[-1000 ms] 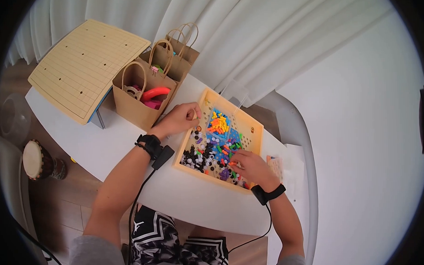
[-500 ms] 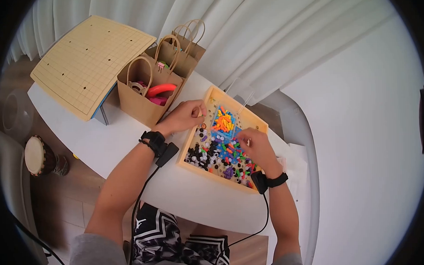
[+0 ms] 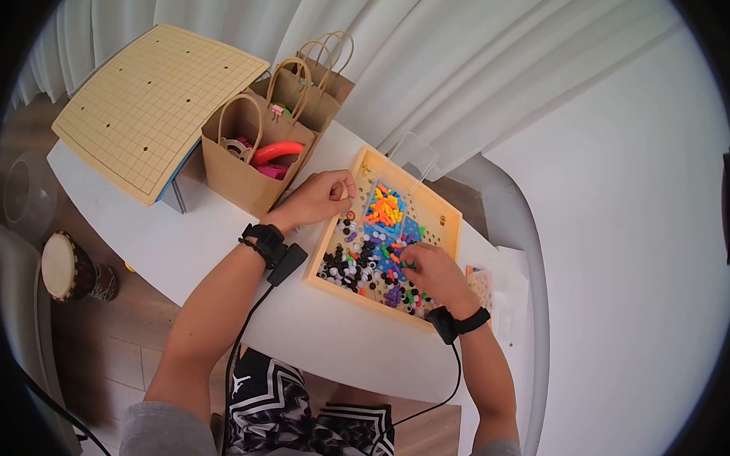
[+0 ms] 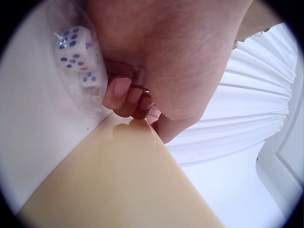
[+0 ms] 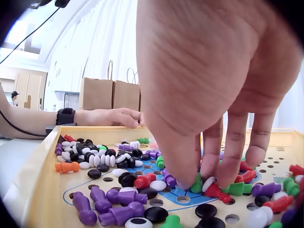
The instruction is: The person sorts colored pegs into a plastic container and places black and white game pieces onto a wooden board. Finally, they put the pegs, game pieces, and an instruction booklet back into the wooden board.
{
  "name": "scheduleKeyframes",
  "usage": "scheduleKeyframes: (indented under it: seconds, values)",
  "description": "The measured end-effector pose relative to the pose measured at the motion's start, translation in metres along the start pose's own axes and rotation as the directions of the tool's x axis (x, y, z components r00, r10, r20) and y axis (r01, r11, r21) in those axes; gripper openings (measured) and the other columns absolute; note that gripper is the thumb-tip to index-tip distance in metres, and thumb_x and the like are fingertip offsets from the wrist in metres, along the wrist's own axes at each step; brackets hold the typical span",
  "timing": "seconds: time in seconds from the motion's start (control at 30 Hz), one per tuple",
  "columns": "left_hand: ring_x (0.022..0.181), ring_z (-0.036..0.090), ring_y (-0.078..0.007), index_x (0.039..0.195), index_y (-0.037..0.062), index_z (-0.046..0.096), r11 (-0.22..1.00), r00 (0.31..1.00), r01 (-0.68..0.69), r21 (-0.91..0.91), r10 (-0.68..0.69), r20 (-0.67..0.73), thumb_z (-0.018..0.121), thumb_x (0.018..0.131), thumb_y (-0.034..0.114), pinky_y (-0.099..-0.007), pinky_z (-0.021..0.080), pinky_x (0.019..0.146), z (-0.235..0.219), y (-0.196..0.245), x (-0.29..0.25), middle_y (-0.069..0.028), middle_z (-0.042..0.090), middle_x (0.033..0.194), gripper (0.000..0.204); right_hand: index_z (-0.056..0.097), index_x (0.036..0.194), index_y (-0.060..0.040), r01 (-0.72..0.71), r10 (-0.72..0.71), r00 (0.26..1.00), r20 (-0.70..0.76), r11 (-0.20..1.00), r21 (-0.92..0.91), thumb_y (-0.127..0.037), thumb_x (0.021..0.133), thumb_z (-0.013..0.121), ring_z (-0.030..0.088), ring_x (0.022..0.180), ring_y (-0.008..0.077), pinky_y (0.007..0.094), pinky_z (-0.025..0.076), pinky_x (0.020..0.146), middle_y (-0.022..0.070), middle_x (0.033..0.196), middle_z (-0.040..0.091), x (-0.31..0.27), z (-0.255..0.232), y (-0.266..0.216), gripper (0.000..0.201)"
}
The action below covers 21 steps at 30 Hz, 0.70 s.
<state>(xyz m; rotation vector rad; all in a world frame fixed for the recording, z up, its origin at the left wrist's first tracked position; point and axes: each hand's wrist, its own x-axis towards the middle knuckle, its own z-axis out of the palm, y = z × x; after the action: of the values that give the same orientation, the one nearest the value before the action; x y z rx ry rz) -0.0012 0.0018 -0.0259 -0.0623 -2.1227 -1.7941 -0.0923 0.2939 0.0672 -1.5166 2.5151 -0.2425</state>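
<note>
A shallow wooden tray (image 3: pixel 366 303) holds mixed small pieces: black and white stones (image 5: pixel 95 156), purple pegs (image 5: pixel 111 204) and red and green ones. Orange, yellow and blue pegs (image 3: pixel 386 206) fill a clear box inside it. At the tray's left wall, my left hand (image 3: pixel 322 196) grips the rim, its fingers curled over one side and the thumb on the other. My right hand (image 3: pixel 435 275) reaches down into the loose pieces, fingers fairly straight. Its thumb and fingertips stand right at a green peg (image 5: pixel 196 184) and a red peg (image 5: pixel 216 193).
Bagged dice (image 4: pixel 75 47) lie by the left hand. Brown paper bags (image 3: pixel 238 174) stand left of the tray, beside a gridded board (image 3: pixel 164 106). A clear plastic lid (image 3: pixel 415 155) leans behind the tray, and a packet (image 3: pixel 479 285) lies to its right. A small drum (image 3: pixel 58 267) is on the floor.
My right hand rose toward the clear box, then came back down among the loose pieces. An orange peg at its fingertips earlier no longer shows there. My left hand stays on the rim.
</note>
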Motion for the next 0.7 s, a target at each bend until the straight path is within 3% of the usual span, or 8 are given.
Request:
scheduleKeyframes:
  seconds: [0.03,0.1,0.43,0.5,0.63,0.7]
  values:
    - [0.059,0.044,-0.0094,0.093,0.004,0.062,1.0,1.0,-0.007,0.007,0.007,-0.002,0.072,0.083,0.006,-0.0305,0.036,0.056,0.0,0.0,0.0,0.0011,0.046,0.061,0.014,0.07,0.098,-0.001,0.0,0.0,1.0,0.001,1.0,0.001,-0.008,0.086,0.075,0.068,0.077,0.0264,0.0385,0.055,0.07,0.0125,0.089,0.069,0.001,-0.002,-0.003,0.015]
    - [0.058,0.044,-0.0093,0.093,0.004,0.062,1.0,1.0,-0.012,0.013,0.012,-0.001,0.072,0.083,0.006,-0.0306,0.036,0.056,0.0,0.0,0.0,0.0011,0.046,0.061,0.014,0.069,0.1,-0.0025,-0.062,0.063,0.998,-0.013,0.996,0.067,-0.011,0.088,0.074,0.07,0.091,0.0352,0.0441,0.056,0.078,0.0145,0.098,0.07,0.004,-0.006,-0.009,0.015]
    - [0.059,0.044,-0.0091,0.093,0.0042,0.061,1.0,1.0,0.012,-0.004,-0.012,0.004,0.071,0.084,0.007,-0.0301,0.035,0.056,0.0,0.001,-0.001,0.0012,0.046,0.061,0.014,0.07,0.096,-0.0047,-0.025,0.025,1.0,-0.004,1.0,-0.008,-0.015,0.09,0.074,0.07,0.089,0.033,0.043,0.057,0.077,0.0114,0.097,0.072,0.012,0.008,-0.009,0.013]
    - [0.059,0.044,-0.0091,0.094,0.0043,0.061,1.0,1.0,0.012,0.0,-0.012,0.001,0.071,0.084,0.007,-0.03,0.035,0.056,0.0,0.001,-0.001,0.0012,0.046,0.061,0.014,0.07,0.095,-0.002,0.004,-0.002,0.996,-0.089,1.0,0.03,-0.013,0.088,0.077,0.071,0.08,0.0285,0.0386,0.057,0.071,0.0121,0.094,0.072,0.011,0.004,-0.008,0.014]
    - [0.059,0.044,-0.0091,0.093,0.0044,0.062,1.0,1.0,0.004,0.01,-0.004,-0.001,0.071,0.084,0.007,-0.03,0.035,0.056,0.0,0.002,0.0,0.0011,0.046,0.061,0.014,0.071,0.097,-0.0036,-0.043,0.043,0.986,-0.159,0.999,0.008,-0.014,0.089,0.076,0.071,0.079,0.0288,0.0388,0.057,0.071,0.0117,0.095,0.072,0.012,0.0,-0.007,0.014]
    - [0.059,0.044,-0.0091,0.093,0.0044,0.062,1.0,1.0,0.005,0.022,-0.005,-0.001,0.071,0.084,0.007,-0.03,0.035,0.056,0.0,0.004,-0.001,0.0011,0.046,0.061,0.013,0.072,0.099,-0.0048,0.012,-0.026,0.982,-0.186,0.997,-0.076,-0.014,0.091,0.074,0.071,0.078,0.029,0.039,0.057,0.071,0.0113,0.096,0.072,0.013,0.005,-0.006,0.013]
